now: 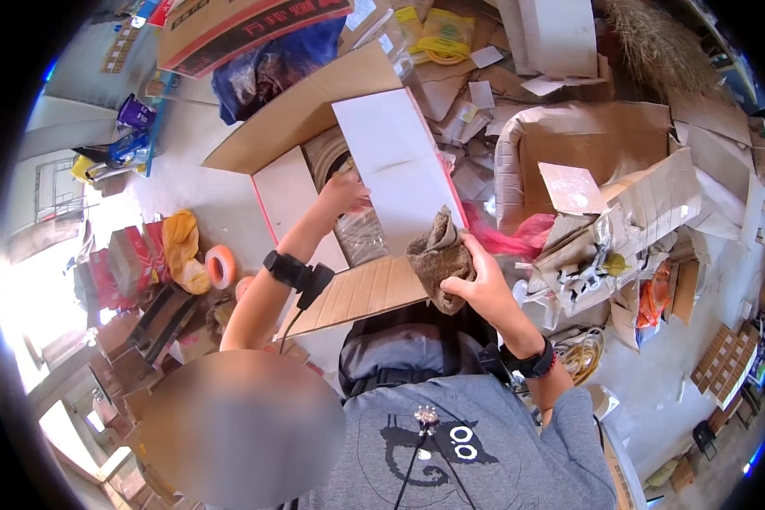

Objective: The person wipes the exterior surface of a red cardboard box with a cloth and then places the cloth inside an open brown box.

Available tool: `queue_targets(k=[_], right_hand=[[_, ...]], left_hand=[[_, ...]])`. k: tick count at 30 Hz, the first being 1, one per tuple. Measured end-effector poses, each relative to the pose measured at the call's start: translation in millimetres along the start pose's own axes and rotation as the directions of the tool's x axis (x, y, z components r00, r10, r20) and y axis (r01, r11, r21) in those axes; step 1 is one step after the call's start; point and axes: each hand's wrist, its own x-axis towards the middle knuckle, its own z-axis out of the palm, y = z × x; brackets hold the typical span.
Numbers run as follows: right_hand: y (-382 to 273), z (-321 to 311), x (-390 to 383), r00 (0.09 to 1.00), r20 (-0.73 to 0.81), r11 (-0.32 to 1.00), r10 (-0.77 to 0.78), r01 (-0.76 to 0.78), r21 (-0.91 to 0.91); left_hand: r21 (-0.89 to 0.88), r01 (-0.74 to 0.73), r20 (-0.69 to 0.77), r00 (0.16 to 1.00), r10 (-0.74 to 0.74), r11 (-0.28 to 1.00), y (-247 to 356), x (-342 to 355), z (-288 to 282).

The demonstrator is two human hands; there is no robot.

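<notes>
An open cardboard box (348, 293) with white flaps lies in front of me. Inside it are a coiled pale hose or cable (325, 153) and a bundle in clear plastic wrap (362, 240). My left hand (342, 194) reaches over the opening, beside the edge of the right white flap (393, 157). Its fingers look curled in, and what they hold, if anything, is hidden. In my right hand (483, 285) is a folded brown cloth (438, 262), gripped between thumb and fingers at the box's near right corner.
A torn carton (586, 140) full of scraps stands at the right, with pink netting (518, 236) beside it. A large printed carton (255, 30) and blue plastic sheeting (272, 68) sit beyond the box. Orange tape (221, 267) lies left; coiled cable (582, 353) lies right.
</notes>
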Motion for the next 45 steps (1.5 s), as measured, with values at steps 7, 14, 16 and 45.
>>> queue_targets(k=[7,14,16,45], right_hand=[[-11.9,1.4,-1.0,0.999,0.01,0.999,-0.042,0.042,0.014],[-16.5,-16.4,-7.0,0.999,-0.01,0.984,-0.053,0.054,0.171],[-21.9,-23.6,-11.0,0.996,-0.042,0.985,-0.076,0.082,0.154],[32.3,-39.4,76.5,0.956,-0.096,0.93,-0.276,0.241,-0.277]], left_hand=[[0.158,-0.237,-0.018,0.97,0.242,0.959,60.7,-15.3,34.0],[0.194,-0.315,-0.097,0.936,0.338,0.929,76.6,-9.6,58.6],[0.177,-0.33,-0.114,0.929,0.352,0.927,77.3,-9.1,62.9],[0.35,-0.176,-0.121,0.966,0.23,0.92,69.2,-5.2,46.1]])
